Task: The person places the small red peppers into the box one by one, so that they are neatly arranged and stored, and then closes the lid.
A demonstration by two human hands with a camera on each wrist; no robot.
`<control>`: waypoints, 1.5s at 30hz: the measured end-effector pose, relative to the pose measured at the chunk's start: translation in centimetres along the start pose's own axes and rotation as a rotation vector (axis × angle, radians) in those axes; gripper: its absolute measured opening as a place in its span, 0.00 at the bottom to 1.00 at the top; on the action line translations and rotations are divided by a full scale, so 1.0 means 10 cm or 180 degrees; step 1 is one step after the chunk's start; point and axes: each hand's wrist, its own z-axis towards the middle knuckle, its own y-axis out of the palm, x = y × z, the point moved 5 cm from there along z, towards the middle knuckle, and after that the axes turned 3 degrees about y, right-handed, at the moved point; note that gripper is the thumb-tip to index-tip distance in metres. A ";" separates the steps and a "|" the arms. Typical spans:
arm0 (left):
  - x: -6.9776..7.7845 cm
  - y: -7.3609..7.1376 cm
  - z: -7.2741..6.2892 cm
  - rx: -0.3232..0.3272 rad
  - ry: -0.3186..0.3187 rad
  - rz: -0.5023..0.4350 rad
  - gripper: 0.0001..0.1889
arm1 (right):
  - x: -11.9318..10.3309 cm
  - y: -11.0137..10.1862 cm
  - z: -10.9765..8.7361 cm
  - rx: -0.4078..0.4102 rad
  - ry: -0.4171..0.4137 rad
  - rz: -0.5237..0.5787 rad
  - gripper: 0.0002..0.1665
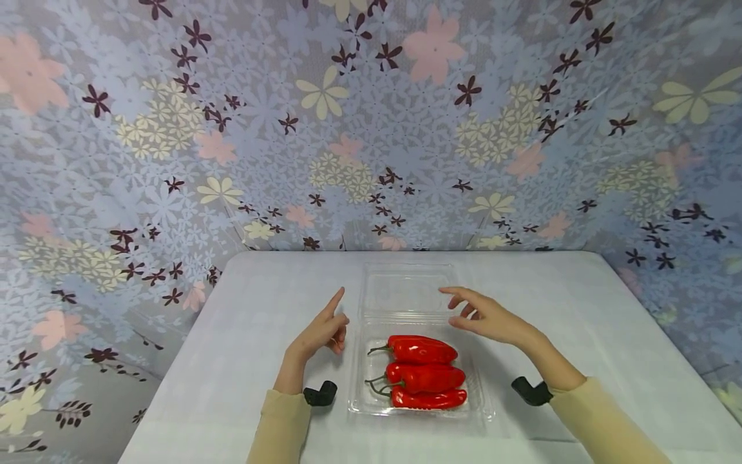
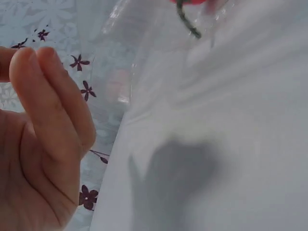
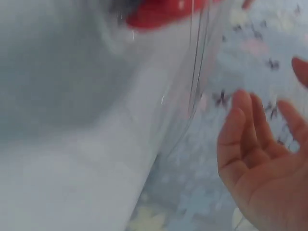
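Several long red peppers [image 1: 429,378] with green stems lie side by side in the base of a clear plastic clamshell container [image 1: 359,403]. Its see-through lid [image 1: 400,293] is folded back flat, away from me. My left hand [image 1: 320,332] hovers left of the container, index finger stretched out and the other fingers loosely bent, holding nothing. On the other side my right hand [image 1: 493,319] reaches in near the lid's right edge, fingers relaxed and apart, also with nothing in it. In the left wrist view a pepper stem [image 2: 187,21] shows at the top; a red pepper tip [image 3: 159,14] appears blurred in the right wrist view.
The container sits on a white-covered table [image 1: 580,361]. Behind and around the table hangs a floral cloth [image 1: 371,129] in blue, pink and cream. Each wrist carries a small black camera mount, one at the left wrist [image 1: 320,393] and one at the right [image 1: 531,391].
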 end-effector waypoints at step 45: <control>-0.14 0.15 -0.11 -0.0206 0.0237 -0.0645 0.20 | 0.61 0.12 -0.48 0.0924 0.0032 0.1126 0.07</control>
